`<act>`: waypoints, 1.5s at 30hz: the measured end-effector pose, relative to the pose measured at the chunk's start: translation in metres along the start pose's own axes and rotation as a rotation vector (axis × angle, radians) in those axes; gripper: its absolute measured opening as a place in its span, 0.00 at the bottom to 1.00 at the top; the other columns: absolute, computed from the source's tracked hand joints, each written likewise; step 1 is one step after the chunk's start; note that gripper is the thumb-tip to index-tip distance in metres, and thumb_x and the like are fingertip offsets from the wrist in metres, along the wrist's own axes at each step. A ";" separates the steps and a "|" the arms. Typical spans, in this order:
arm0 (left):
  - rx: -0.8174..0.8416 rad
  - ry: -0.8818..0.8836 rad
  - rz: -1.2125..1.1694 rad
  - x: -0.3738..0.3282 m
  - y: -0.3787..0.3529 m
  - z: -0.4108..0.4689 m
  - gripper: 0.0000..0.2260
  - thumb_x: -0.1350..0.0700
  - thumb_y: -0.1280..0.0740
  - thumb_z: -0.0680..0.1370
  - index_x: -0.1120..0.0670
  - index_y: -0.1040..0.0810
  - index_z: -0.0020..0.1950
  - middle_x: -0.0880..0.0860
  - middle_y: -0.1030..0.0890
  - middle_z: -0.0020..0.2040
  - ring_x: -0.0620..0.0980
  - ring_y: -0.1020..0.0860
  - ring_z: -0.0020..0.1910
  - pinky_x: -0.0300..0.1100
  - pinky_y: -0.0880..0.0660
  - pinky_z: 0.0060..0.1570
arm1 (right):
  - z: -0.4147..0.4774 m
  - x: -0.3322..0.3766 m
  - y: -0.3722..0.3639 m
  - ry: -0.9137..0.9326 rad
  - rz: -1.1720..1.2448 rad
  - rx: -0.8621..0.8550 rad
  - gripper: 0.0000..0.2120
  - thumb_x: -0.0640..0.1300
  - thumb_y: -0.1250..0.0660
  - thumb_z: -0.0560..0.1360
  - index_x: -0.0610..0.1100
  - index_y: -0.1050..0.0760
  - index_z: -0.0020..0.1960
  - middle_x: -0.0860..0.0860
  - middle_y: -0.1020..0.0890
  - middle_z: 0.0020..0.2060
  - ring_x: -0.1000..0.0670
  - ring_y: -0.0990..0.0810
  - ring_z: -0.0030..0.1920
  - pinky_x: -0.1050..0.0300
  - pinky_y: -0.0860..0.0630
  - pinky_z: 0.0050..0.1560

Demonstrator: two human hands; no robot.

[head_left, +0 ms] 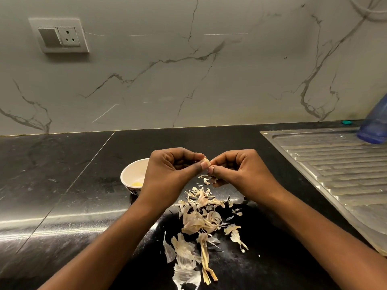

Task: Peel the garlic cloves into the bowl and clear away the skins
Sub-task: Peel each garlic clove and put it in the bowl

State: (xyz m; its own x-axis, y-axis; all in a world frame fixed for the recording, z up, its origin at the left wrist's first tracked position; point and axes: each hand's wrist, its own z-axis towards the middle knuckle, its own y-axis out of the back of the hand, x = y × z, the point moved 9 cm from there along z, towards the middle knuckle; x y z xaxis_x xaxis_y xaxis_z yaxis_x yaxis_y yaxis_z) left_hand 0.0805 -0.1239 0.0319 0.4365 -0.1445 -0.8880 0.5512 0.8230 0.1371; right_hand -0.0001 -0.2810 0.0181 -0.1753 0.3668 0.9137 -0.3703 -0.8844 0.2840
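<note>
Above the black counter, my left hand [169,174] and my right hand [240,174] meet fingertip to fingertip and both pinch a small garlic clove [206,162] with skin on it. A bit of skin hangs under my right thumb. Papery garlic skins [201,222] lie scattered on the counter below my hands, reaching toward the near edge. A small white bowl [130,174] stands left of my left hand, partly hidden by it, with something pale yellow at its bottom.
A steel sink drainboard [335,168] fills the right side of the counter. A blue plastic bottle [374,126] stands at its far end, with a small teal cap [346,122] beside it. A marble-look wall with a switch and socket plate [59,35] rises behind.
</note>
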 end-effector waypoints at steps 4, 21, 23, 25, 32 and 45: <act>-0.011 -0.064 0.087 -0.004 -0.002 -0.002 0.08 0.62 0.21 0.74 0.59 0.13 0.53 0.51 0.11 0.46 0.50 0.12 0.47 0.43 0.15 0.49 | -0.001 0.004 0.003 0.041 -0.026 -0.048 0.01 0.37 0.24 0.77 0.40 0.13 0.49 0.45 0.12 0.38 0.46 0.12 0.38 0.57 0.15 0.41; 0.061 0.272 -0.346 0.029 -0.010 0.000 0.12 0.60 0.28 0.75 0.63 0.15 0.58 0.63 0.13 0.50 0.62 0.13 0.52 0.48 0.15 0.54 | -0.001 0.010 0.007 0.099 0.011 -0.045 0.03 0.33 0.25 0.77 0.38 0.14 0.48 0.45 0.13 0.37 0.48 0.14 0.36 0.57 0.17 0.40; 0.057 0.248 -0.260 0.028 -0.008 0.001 0.10 0.62 0.28 0.77 0.61 0.15 0.58 0.61 0.12 0.50 0.61 0.13 0.52 0.50 0.15 0.55 | 0.000 0.007 0.007 0.084 0.007 -0.038 0.03 0.34 0.25 0.77 0.38 0.14 0.49 0.45 0.13 0.37 0.47 0.14 0.36 0.55 0.16 0.40; 0.017 0.143 -0.072 0.021 -0.001 0.002 0.08 0.62 0.26 0.78 0.57 0.13 0.57 0.55 0.11 0.48 0.56 0.13 0.49 0.48 0.15 0.53 | 0.001 0.005 0.007 0.076 -0.004 -0.042 0.02 0.34 0.25 0.77 0.39 0.13 0.49 0.44 0.13 0.37 0.46 0.14 0.37 0.55 0.15 0.41; 0.035 0.021 0.162 0.012 -0.007 -0.001 0.08 0.61 0.26 0.79 0.56 0.13 0.58 0.50 0.11 0.46 0.48 0.12 0.46 0.45 0.15 0.49 | 0.001 0.005 0.007 0.076 -0.025 -0.044 0.02 0.37 0.23 0.76 0.39 0.13 0.49 0.45 0.12 0.38 0.46 0.13 0.37 0.54 0.14 0.41; 0.036 0.321 -0.405 0.031 -0.008 -0.001 0.12 0.63 0.27 0.73 0.65 0.15 0.55 0.66 0.13 0.51 0.62 0.13 0.52 0.47 0.15 0.55 | 0.002 0.007 0.002 0.115 -0.040 0.018 0.04 0.36 0.25 0.78 0.42 0.13 0.51 0.47 0.12 0.41 0.45 0.12 0.40 0.53 0.14 0.45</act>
State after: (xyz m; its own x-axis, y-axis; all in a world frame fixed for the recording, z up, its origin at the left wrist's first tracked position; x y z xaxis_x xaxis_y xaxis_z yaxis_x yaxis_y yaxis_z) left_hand 0.0884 -0.1344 0.0031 -0.0539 -0.2674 -0.9621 0.6574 0.7158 -0.2357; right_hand -0.0006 -0.2803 0.0256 -0.2649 0.4315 0.8623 -0.3626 -0.8732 0.3256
